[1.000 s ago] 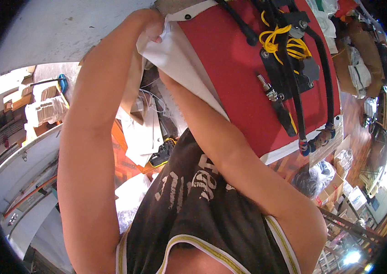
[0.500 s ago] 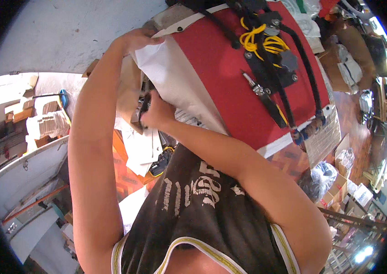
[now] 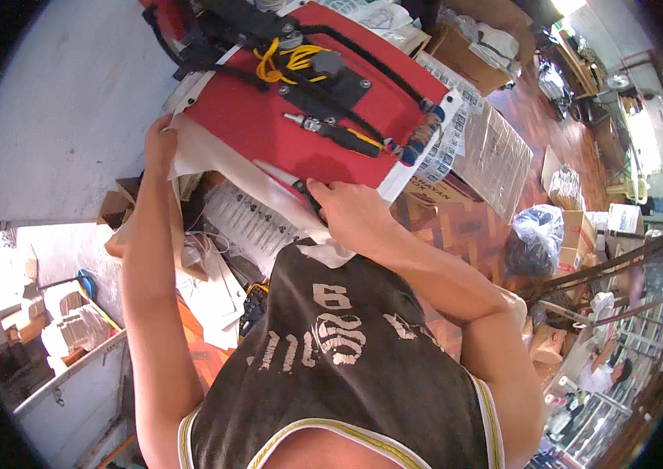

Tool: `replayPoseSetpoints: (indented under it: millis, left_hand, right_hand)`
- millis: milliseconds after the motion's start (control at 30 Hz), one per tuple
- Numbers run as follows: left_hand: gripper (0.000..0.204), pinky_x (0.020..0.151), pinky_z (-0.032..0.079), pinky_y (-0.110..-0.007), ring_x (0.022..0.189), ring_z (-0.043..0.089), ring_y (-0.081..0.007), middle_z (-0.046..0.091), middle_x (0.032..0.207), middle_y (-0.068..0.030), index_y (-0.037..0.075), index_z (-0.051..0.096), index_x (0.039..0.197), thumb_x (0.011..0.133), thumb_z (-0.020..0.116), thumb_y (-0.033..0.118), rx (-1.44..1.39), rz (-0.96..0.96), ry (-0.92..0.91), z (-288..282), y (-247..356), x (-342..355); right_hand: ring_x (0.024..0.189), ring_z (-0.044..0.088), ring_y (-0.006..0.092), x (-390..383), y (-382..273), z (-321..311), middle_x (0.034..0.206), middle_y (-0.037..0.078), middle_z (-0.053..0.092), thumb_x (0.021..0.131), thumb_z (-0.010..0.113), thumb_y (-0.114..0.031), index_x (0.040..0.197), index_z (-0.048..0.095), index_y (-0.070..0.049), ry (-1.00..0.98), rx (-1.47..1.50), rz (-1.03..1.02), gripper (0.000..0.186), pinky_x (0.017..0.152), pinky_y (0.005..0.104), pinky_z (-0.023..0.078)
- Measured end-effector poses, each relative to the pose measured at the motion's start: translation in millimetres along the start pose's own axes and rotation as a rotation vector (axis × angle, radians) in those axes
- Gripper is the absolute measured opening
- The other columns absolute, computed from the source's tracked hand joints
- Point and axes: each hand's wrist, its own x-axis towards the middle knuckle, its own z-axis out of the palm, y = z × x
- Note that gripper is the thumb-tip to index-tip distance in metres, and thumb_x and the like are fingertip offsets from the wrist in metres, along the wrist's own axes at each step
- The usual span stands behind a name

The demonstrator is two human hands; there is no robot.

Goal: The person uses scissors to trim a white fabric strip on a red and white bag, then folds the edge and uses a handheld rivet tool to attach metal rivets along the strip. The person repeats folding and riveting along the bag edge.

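Note:
A red board (image 3: 245, 117) with a pale edge lies tilted before me, and a whitish sheet (image 3: 210, 156) hangs along its near side. My left hand (image 3: 161, 147) is closed on the sheet's far left corner. In my right hand (image 3: 353, 213) is a knife (image 3: 300, 187) with a dark handle, its pale blade pointing left along the line where sheet and red surface meet. Whether the blade touches the sheet I cannot tell. On the board sit a black metal fixture (image 3: 319, 90), a bundle of yellow cord (image 3: 273, 66) and a hand tool with a black and yellow handle (image 3: 355, 141).
Under the sheet lies a bubble-wrap-like plastic sheet (image 3: 245, 223), beside an open cardboard box (image 3: 124, 207). A wrapped flat carton (image 3: 491, 160) stands right of the board. Farther right are a dark plastic-bagged bundle (image 3: 534, 238) and more boxes. A pale wall (image 3: 58, 102) rises at left.
My right hand has come up from beside the open box to the board's near edge, and the knife now shows plainly. The left hand keeps its hold on the sheet. The view has shifted.

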Motion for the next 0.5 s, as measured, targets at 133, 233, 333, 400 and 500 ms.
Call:
replayPoseSetpoints:
  millis: [133,233,333,400,500]
  left_hand:
    - [0.025,0.082,0.05,-0.031,0.091,0.063,-0.0156,0.07,0.1,-0.0078,-0.002,0.068,0.11,0.098,0.059,0.018,-0.304,-0.104,0.069,3.0,-1.3,-28.5]
    - [0.024,0.081,0.049,-0.03,0.089,0.062,-0.014,0.069,0.097,-0.0063,-0.001,0.069,0.107,0.1,0.059,0.019,-0.398,-0.072,0.194,28.6,61.2,-82.6]
    - [0.025,0.084,0.05,-0.029,0.09,0.061,-0.0137,0.066,0.098,-0.0053,-0.002,0.068,0.107,0.1,0.061,0.022,-0.478,-0.092,0.108,34.1,53.8,-112.0]
    - [0.022,0.085,0.05,-0.029,0.09,0.061,-0.0147,0.065,0.097,-0.0054,-0.002,0.068,0.105,0.1,0.061,0.019,-0.507,-0.132,0.067,45.7,41.1,-135.5]
    - [0.021,0.078,0.048,-0.028,0.078,0.058,-0.0132,0.061,0.087,-0.0037,0.001,0.064,0.09,0.101,0.058,0.018,-0.597,-0.206,0.094,49.6,18.0,-172.0]
  right_hand:
    - [0.079,0.071,0.0395,2.6,12.0,2.5,0.088,0.022,0.069,0.088,0.057,-0.014,0.118,0.055,0.001,-0.037,-0.081,0.067,0.034,0.067,0.0502,0.058]
    - [0.078,0.072,0.0364,10.8,17.9,6.3,0.089,0.019,0.07,0.09,0.055,-0.015,0.105,0.063,-0.002,0.029,-0.134,0.017,0.021,0.064,0.0484,0.058]
    - [0.08,0.07,0.0333,21.6,28.3,4.9,0.09,0.016,0.07,0.088,0.058,-0.015,0.094,0.068,-0.003,-0.022,-0.221,-0.145,0.017,0.067,0.0459,0.058]
    - [0.08,0.068,0.031,14.8,40.5,0.4,0.091,0.014,0.069,0.087,0.06,-0.017,0.087,0.07,-0.004,0.005,-0.28,-0.232,0.017,0.069,0.044,0.057]
    - [0.08,0.066,0.0274,-3.4,45.4,-31.9,0.089,0.012,0.069,0.087,0.064,-0.02,0.082,0.072,-0.005,0.153,-0.129,-0.309,0.018,0.071,0.0416,0.055]
